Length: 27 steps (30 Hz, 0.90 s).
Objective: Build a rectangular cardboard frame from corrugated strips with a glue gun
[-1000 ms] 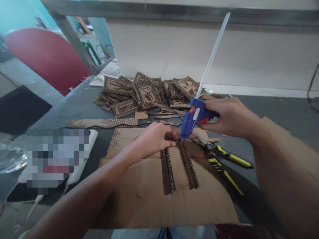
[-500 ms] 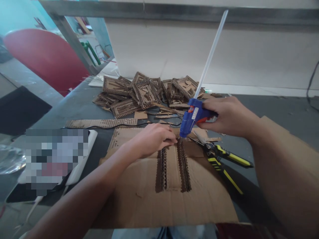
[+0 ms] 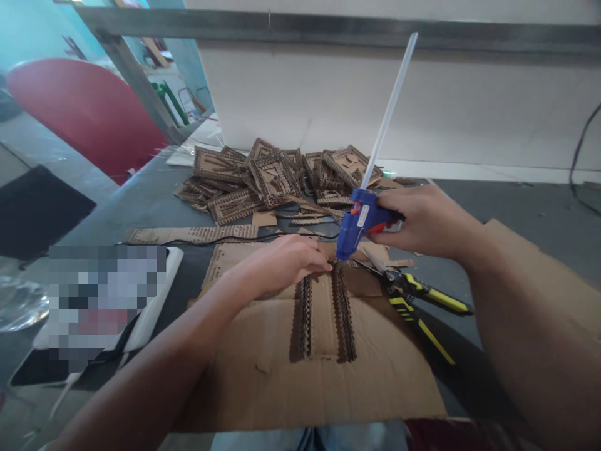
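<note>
My right hand (image 3: 429,219) grips a blue hot-glue gun (image 3: 359,222) with a long clear glue stick (image 3: 389,109) rising from its back. Its nozzle points down at the far end of a small cardboard frame (image 3: 323,313) made of two notched strips with a flat panel between them. My left hand (image 3: 286,263) rests with its fingers closed on the frame's far left end, right beside the nozzle. The frame lies on a large flat cardboard sheet (image 3: 291,376).
Yellow-and-black pliers (image 3: 422,300) lie to the right of the frame. A heap of cut cardboard pieces (image 3: 272,178) sits at the back of the grey table (image 3: 136,200). A long cardboard strip (image 3: 188,233) and a white tray (image 3: 154,307) lie at left.
The cardboard frame has shifted a little to the left and straightened. The glue gun and my right hand have moved slightly left with it, nozzle still at the far end.
</note>
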Each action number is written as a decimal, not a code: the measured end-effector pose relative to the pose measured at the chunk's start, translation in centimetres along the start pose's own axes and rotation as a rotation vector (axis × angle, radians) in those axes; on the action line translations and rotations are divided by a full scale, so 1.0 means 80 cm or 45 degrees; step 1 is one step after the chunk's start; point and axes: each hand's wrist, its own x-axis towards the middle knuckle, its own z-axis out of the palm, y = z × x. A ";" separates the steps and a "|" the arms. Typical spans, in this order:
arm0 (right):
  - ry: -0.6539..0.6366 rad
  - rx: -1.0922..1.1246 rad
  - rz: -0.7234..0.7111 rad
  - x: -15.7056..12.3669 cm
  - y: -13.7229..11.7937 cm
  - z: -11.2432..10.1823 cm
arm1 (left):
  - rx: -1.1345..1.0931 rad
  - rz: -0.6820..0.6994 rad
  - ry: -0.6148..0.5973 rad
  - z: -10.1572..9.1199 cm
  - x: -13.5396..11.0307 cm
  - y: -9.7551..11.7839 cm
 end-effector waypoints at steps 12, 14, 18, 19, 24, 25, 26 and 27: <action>-0.037 -0.016 -0.010 0.000 -0.006 -0.001 | 0.223 -0.038 -0.071 -0.009 -0.002 0.009; -0.045 -0.025 -0.006 0.000 -0.005 0.000 | 0.271 -0.102 -0.089 -0.012 -0.003 0.013; -0.023 -0.009 -0.032 0.000 -0.002 0.003 | 0.320 -0.214 -0.136 -0.016 -0.006 0.024; -0.014 -0.006 -0.037 0.001 -0.001 0.004 | 0.319 -0.235 -0.144 -0.017 -0.007 0.026; 0.013 0.009 -0.070 0.000 -0.002 0.005 | 0.335 -0.357 -0.193 -0.023 -0.011 0.031; 0.007 0.014 -0.071 0.000 -0.002 0.005 | 0.342 -0.392 -0.188 -0.023 -0.011 0.031; 0.002 0.016 -0.067 -0.001 -0.002 0.005 | 0.345 -0.428 -0.175 -0.023 -0.011 0.030; -0.004 0.016 -0.060 -0.001 -0.002 0.006 | 0.343 -0.458 -0.158 -0.022 -0.010 0.030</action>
